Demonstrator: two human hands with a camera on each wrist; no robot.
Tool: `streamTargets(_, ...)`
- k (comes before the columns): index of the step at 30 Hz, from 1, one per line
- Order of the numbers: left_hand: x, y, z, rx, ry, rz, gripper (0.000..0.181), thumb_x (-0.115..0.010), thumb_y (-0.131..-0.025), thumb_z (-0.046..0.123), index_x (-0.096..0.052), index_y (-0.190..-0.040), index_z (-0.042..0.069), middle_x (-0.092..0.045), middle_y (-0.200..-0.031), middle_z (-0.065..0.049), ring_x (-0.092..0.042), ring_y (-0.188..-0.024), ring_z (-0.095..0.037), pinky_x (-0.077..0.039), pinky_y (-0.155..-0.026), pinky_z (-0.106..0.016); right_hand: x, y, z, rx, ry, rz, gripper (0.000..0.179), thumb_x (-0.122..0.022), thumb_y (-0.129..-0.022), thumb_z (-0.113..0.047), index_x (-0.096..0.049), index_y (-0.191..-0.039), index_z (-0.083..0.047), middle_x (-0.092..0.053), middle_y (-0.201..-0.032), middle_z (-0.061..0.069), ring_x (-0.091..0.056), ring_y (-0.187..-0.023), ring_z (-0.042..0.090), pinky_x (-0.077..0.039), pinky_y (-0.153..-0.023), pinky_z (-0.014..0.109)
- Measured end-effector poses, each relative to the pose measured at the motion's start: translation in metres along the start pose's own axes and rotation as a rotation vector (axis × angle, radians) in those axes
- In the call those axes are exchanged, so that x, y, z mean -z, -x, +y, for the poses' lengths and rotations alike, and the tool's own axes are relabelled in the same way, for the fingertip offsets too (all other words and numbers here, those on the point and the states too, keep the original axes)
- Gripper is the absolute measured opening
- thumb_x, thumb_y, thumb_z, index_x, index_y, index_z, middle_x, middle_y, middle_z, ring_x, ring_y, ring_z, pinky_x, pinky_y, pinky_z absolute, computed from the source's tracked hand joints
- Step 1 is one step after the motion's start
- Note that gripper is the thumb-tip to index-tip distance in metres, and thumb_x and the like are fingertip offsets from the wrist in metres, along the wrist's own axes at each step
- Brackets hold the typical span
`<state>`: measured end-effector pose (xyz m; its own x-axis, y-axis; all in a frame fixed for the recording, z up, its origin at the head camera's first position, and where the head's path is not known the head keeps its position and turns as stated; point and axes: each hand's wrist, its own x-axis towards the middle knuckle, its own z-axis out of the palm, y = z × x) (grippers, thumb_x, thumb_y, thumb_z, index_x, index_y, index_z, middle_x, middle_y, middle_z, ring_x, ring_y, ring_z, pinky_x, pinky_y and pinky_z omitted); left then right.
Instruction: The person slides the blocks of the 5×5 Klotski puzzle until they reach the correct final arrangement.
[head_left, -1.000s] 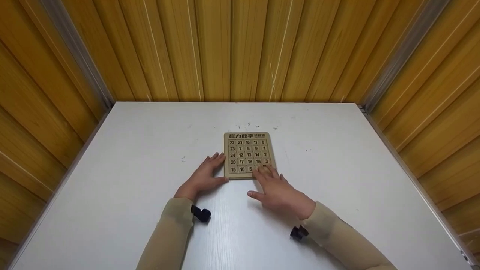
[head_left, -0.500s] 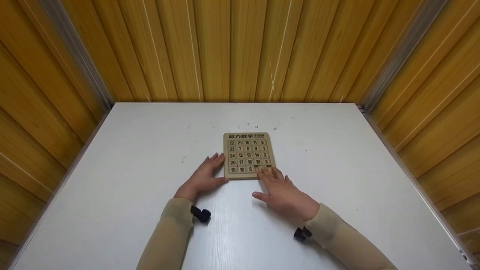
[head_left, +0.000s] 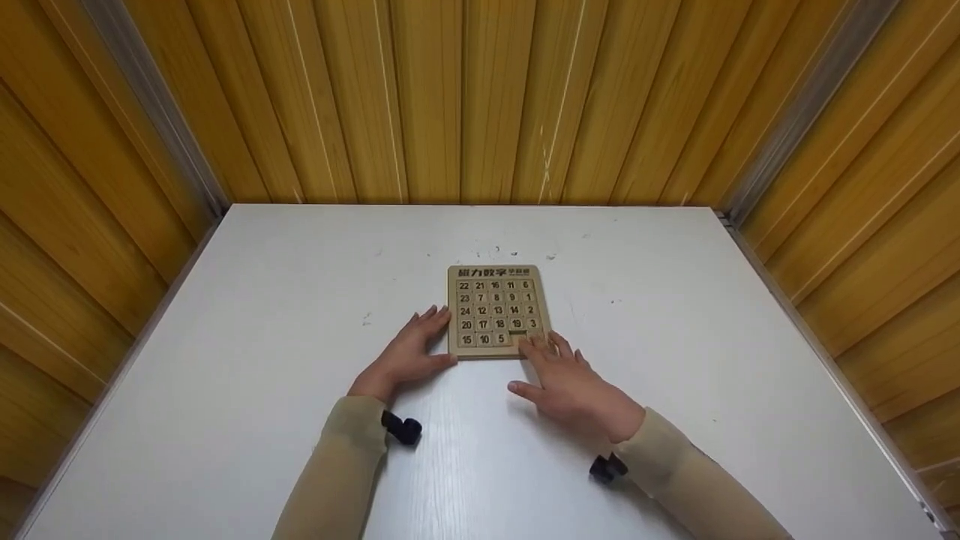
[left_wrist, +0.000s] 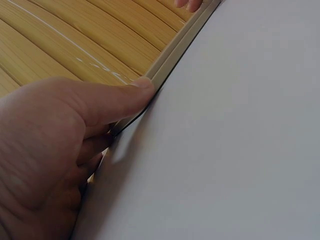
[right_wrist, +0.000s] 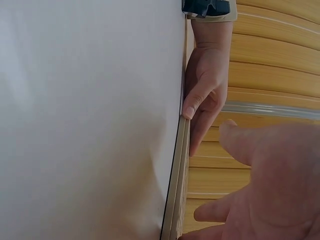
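A wooden sliding number puzzle (head_left: 480, 272) lies flat on the white table, its tiles numbered in rows. My left hand (head_left: 412, 352) rests against its left side with fingers extended, the thumb at the near left corner. In the left wrist view that thumb (left_wrist: 120, 102) presses the puzzle's edge (left_wrist: 172, 55). My right hand (head_left: 574, 386) reaches over the near right corner, fingertips on the last cell of the bottom row and hiding what is there. Just left of those fingertips, an empty cell (head_left: 517, 340) shows beside the 5 tile (head_left: 501, 339). The right thumb stands apart, off the puzzle.
The white table (head_left: 300, 262) surrounds the puzzle and carries small dark marks beyond it. Yellow wood-look panels (head_left: 427, 97) rise at the back and both sides. Each sleeve cuff bears a small black camera, one on the left wrist (head_left: 403, 429), one on the right (head_left: 607, 468).
My right hand has slid a little to the right along the bottom row. An empty cell has come into view right of the 5 tile. My left hand and the puzzle have stayed put.
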<state>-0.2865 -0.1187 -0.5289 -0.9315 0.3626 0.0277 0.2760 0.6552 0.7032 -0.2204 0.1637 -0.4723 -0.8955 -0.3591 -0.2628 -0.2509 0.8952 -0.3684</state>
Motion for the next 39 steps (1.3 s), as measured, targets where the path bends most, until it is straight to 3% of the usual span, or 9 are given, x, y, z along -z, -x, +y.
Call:
streamTargets(10, -0.001, 0.001, 0.002, -0.012, 0.014, 0.018, 0.085, -0.079, -0.087, 0.029, -0.037, -0.159, 0.009, -0.032, -0.169, -0.009, -0.019, -0.161, -0.034, -0.012, -0.133, -0.053, -0.010, -0.010, -0.020, 0.098, 0.035, -0.025, 0.086, -0.052, -0.101, -0.061, -0.018, -0.166, -0.017, -0.007, -0.175, 0.006, 0.005, -0.162, 0.037, -0.007, -0.129, 0.067)
streamTargets(19, -0.001, 0.001, 0.000, -0.017, 0.006, 0.009, 0.086, -0.079, -0.088, 0.030, -0.036, -0.160, 0.012, -0.028, -0.170, -0.011, -0.016, -0.161, -0.036, -0.010, -0.133, -0.055, -0.011, -0.010, -0.016, 0.069, 0.065, -0.023, 0.088, -0.052, -0.100, -0.063, -0.016, -0.167, -0.019, -0.008, -0.175, 0.005, 0.005, -0.162, 0.036, -0.006, -0.130, 0.065)
streamTargets(30, 0.000, 0.002, -0.001, -0.024, -0.004, 0.005, 0.085, -0.078, -0.089, 0.028, -0.035, -0.160, 0.009, -0.030, -0.169, -0.010, -0.017, -0.161, -0.034, -0.010, -0.133, -0.053, -0.004, -0.004, -0.007, 0.040, 0.078, -0.024, 0.086, -0.053, -0.101, -0.059, -0.017, -0.166, -0.016, -0.011, -0.175, 0.007, 0.002, -0.162, 0.037, -0.008, -0.129, 0.067)
streamTargets(39, -0.001, 0.000, -0.001, -0.003, 0.006, 0.013, 0.085, -0.079, -0.088, 0.031, -0.037, -0.159, 0.011, -0.031, -0.169, -0.009, -0.018, -0.161, -0.035, -0.013, -0.133, -0.054, -0.006, -0.011, -0.026, 0.077, 0.039, -0.025, 0.084, -0.055, -0.100, -0.060, -0.020, -0.166, -0.021, -0.014, -0.175, 0.005, 0.003, -0.162, 0.036, -0.005, -0.130, 0.066)
